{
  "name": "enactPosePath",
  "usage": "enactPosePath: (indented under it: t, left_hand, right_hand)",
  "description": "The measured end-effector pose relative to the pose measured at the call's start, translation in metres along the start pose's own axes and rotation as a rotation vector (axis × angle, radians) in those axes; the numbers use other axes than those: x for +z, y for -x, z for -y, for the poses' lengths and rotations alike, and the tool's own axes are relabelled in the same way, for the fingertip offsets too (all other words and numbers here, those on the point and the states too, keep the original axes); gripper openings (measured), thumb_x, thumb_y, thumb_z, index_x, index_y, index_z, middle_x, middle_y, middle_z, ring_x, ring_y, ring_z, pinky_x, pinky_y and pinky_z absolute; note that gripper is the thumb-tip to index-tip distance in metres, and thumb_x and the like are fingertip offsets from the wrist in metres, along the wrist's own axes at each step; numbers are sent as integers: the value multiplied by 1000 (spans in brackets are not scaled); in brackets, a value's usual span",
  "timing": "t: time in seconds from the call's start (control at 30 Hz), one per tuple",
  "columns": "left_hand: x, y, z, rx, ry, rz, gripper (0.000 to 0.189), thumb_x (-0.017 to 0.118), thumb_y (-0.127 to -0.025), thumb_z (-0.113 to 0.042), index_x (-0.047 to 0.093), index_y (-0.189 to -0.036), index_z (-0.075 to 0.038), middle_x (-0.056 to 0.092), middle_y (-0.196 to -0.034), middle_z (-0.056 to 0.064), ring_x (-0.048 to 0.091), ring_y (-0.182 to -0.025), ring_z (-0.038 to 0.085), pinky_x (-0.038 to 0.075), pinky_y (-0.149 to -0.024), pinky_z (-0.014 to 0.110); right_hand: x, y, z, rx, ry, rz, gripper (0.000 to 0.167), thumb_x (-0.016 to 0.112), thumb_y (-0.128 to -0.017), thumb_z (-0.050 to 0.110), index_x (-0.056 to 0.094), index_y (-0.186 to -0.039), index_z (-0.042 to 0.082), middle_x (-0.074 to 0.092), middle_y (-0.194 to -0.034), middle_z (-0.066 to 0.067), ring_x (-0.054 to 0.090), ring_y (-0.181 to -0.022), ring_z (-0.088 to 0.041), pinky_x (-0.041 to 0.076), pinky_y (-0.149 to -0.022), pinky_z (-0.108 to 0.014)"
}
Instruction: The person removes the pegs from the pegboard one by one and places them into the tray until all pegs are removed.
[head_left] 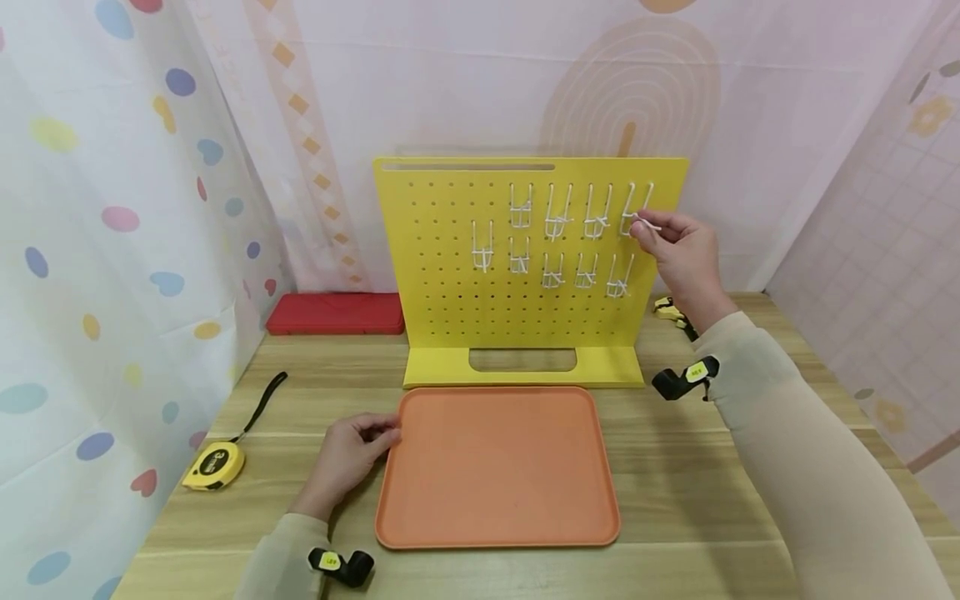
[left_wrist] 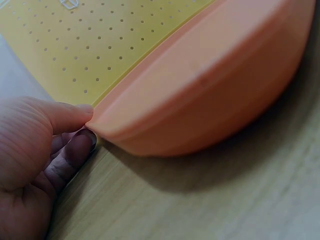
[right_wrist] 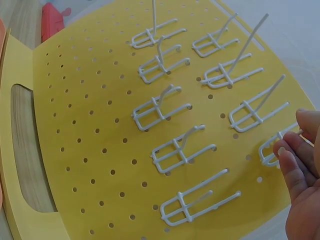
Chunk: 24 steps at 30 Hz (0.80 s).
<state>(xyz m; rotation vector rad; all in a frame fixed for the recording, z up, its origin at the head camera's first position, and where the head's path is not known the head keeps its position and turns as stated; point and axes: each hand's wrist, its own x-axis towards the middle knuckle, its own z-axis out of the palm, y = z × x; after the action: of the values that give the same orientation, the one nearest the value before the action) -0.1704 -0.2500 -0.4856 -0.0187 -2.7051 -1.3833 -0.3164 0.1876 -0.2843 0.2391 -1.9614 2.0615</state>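
My right hand is at the upper right of an upright yellow pegboard. Thumb and fingers pinch the prong of a white wire hook there; its two upper legs meet the board, and in the right wrist view my fingers cover part of it. Several more white hooks hang in two rows to its left and below. Down at the left, my left hand pinches the left rim of an orange tray, thumb on top and fingers underneath, as the left wrist view shows.
Behind the tray, the pegboard stands on a wooden table. A red case lies to its left. A yellow tape measure with a black strap sits at far left. Behind my right wrist is a yellow-and-black tool. Patterned curtains surround the table.
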Motion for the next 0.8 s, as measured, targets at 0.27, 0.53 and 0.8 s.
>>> enactPosePath:
  t: [0.27,0.53,0.8]
  left_hand:
    - [-1,0,-2,-6,3,3,21,73,-87,-18,74,-106,-10,70,-89,1,61,-81,14,49,-70,24]
    - [-1,0,-1,3,2,2,21,73,-87,-19,74,-106,-10,70,-89,1,61,-81,14,49,-70,24]
    - [0,1,-2,4,19,6,21,73,-87,-16,74,-106,-9,70,-88,1,61,-80,14,50,-68,24]
  right_hand:
    - [-2,3,3,0,12,-5,40,76,-81,16,68,-116,-1,70,-110,-8,65,-97,-13,50,-83,-19]
    - [-2,4,7,-2,2,0,40,76,-81,16,67,-115,-2,70,-108,-9,66,-94,-12,50,-82,-19]
    - [-4,3,5,-59,-49,16,33,76,-80,11,69,-109,-4,72,-100,-9,68,-88,-11,51,-81,-19]
